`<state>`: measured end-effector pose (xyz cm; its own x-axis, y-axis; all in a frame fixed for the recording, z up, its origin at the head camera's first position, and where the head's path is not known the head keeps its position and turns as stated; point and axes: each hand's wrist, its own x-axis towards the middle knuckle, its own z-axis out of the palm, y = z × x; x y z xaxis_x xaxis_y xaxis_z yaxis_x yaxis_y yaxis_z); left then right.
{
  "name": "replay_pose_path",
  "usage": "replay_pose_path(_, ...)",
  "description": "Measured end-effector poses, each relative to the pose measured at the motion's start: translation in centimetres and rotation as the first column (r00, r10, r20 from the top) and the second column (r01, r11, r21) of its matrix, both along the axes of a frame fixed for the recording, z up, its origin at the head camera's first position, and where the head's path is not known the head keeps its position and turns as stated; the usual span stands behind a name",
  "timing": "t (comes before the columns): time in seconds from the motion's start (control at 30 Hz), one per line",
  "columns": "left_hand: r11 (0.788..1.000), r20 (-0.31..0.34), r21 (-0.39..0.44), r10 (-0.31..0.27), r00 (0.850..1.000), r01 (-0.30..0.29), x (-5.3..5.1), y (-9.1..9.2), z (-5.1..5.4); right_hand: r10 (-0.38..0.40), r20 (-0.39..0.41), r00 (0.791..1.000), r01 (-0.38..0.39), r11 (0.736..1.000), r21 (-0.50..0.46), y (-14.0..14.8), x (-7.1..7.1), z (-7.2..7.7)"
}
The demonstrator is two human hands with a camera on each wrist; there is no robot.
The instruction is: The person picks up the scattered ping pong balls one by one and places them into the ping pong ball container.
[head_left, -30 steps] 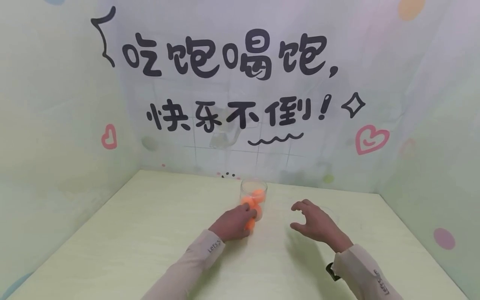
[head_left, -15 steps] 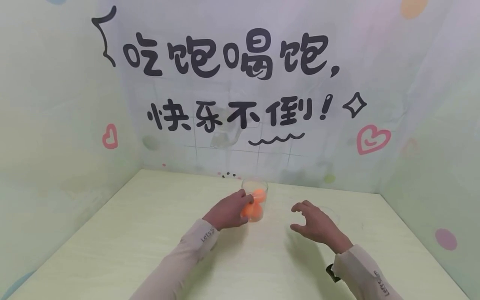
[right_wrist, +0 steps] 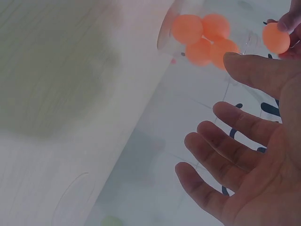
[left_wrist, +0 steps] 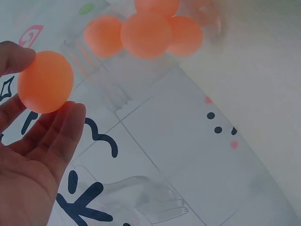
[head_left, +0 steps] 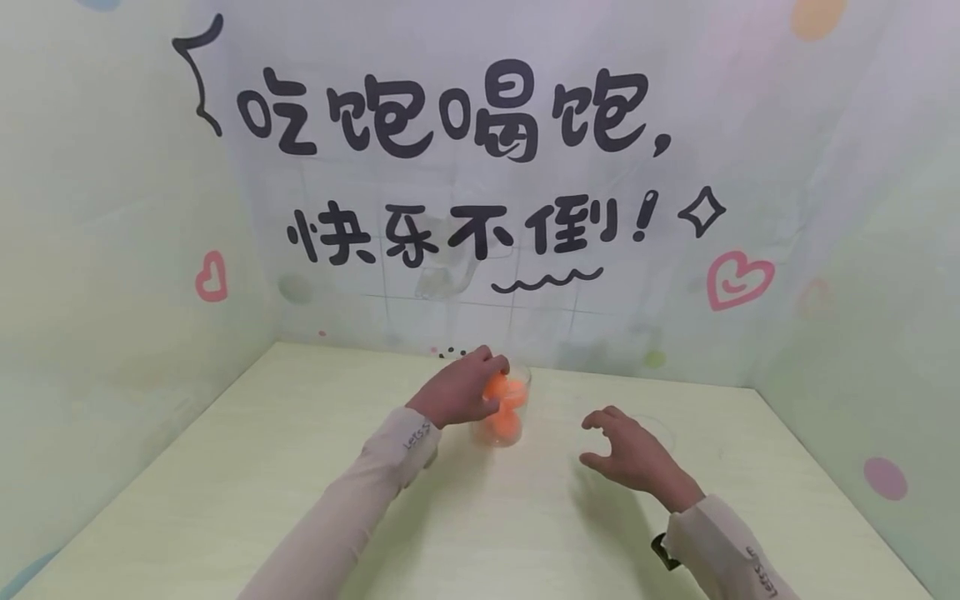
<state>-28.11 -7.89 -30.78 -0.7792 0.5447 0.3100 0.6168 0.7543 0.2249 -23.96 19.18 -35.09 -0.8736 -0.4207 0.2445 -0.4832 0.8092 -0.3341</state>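
Note:
A clear jar (head_left: 517, 421) stands upright near the back of the table, holding several orange ping-pong balls (right_wrist: 187, 29). My left hand (head_left: 459, 392) is at the jar's left side, level with its upper part. Between its thumb and fingers it pinches another orange ping-pong ball (left_wrist: 45, 82), which is outside the jar in both wrist views. Off to the right, my right hand (head_left: 637, 454) hovers over the table with fingers spread and bent loosely, touching nothing. Behind that hand a faint clear round outline (head_left: 670, 427), perhaps a lid, lies on the table.
The pale table (head_left: 225, 500) ends at a back wall (head_left: 337, 317) printed with large dark characters. Side walls (head_left: 862, 375) enclose it left and right. A dark band (head_left: 663, 550) sits at the right wrist.
My left hand has risen along the jar's left side toward its rim, carrying the ping-pong ball. The right hand stays where it was.

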Motion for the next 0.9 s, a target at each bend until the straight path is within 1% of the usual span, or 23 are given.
replay_pose_path(0.17, 1.000, 0.002, -0.004, 0.002, 1.000, -0.002, -1.0, 0.3, 0.9, -0.019, 0.006, 1.000, 0.019, 1.000, -0.007, 0.1, 0.1, 0.1)
replay_pose_path(0.33, 0.999, 0.023, -0.005, 0.046, 0.999, -0.046, -1.9, 0.4, 1.8, -0.025, 0.012, 1.000, 0.025, 1.000, -0.010, 0.2, 0.4, 0.1)
replay_pose_path(0.43, 0.998, 0.033, -0.006, 0.068, 0.997, -0.067, -2.5, 0.3, 2.1, -0.028, 0.012, 1.000, 0.028, 1.000, -0.010, 0.3, 0.4, 0.0)
replay_pose_path(0.53, 0.996, 0.037, -0.008, 0.086, 0.996, -0.086, -3.0, 0.0, 2.2, -0.026, 0.010, 1.000, 0.027, 1.000, -0.010, 0.3, 0.3, -0.2)
replay_pose_path(0.63, 0.995, 0.032, -0.005, 0.098, 0.995, -0.098, -3.5, -0.2, 2.0, -0.021, 0.009, 1.000, 0.021, 1.000, -0.013, 0.3, 0.3, -0.3)
replay_pose_path(0.73, 0.996, 0.030, 0.006, 0.091, 0.995, -0.091, -3.8, -0.2, 1.7, -0.023, 0.007, 1.000, 0.023, 1.000, -0.016, 0.3, 0.3, -0.3)
replay_pose_path(0.83, 0.997, 0.050, 0.011, 0.080, 0.996, -0.081, -3.8, -0.1, 1.5, -0.022, 0.004, 1.000, 0.022, 1.000, -0.015, 0.3, 0.3, -0.2)
replay_pose_path(0.9, 0.996, 0.074, 0.002, 0.086, 0.994, -0.086, -3.8, 0.0, 1.3, -0.018, 0.002, 1.000, 0.018, 1.000, -0.014, 0.2, 0.3, -0.2)
